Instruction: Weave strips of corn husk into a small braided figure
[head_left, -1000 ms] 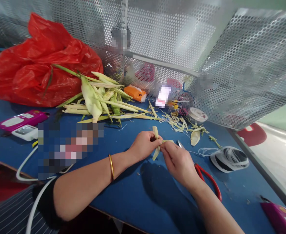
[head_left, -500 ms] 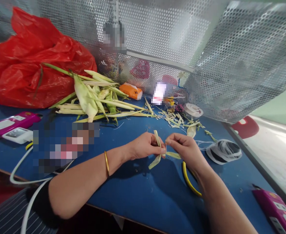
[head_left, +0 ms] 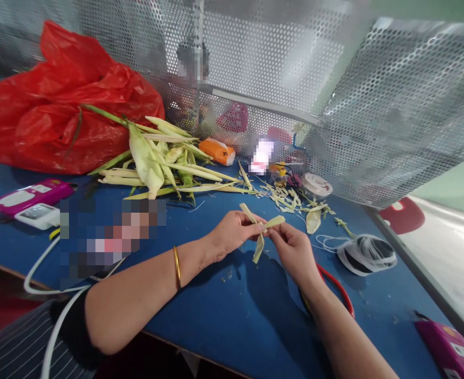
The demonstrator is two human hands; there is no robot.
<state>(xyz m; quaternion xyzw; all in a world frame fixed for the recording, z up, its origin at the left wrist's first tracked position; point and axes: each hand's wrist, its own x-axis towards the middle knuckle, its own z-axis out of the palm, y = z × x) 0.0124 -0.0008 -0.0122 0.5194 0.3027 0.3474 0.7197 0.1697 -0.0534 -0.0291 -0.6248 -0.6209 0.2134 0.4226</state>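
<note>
Both my hands meet above the middle of the blue table (head_left: 224, 316). My left hand (head_left: 232, 234), with a gold bangle on its wrist, pinches a pale green leaf strip (head_left: 258, 248). One end of the strip points up and left, another hangs down. My right hand (head_left: 293, 247) pinches the same strip from the right, where a short end (head_left: 275, 221) sticks up. The fingers of both hands are closed on the strip.
A pile of long green leaves (head_left: 156, 163) lies at the back left before a red plastic bag (head_left: 58, 105). Leaf scraps (head_left: 290, 202), a spool of white thread (head_left: 368, 255), red-handled scissors (head_left: 336, 287), pink boxes (head_left: 26, 192) and perforated metal screens (head_left: 334, 95) surround the spot.
The strip's ends have been turned: the right end, which lay flat to the right, now sticks up. My hands have moved slightly closer together.
</note>
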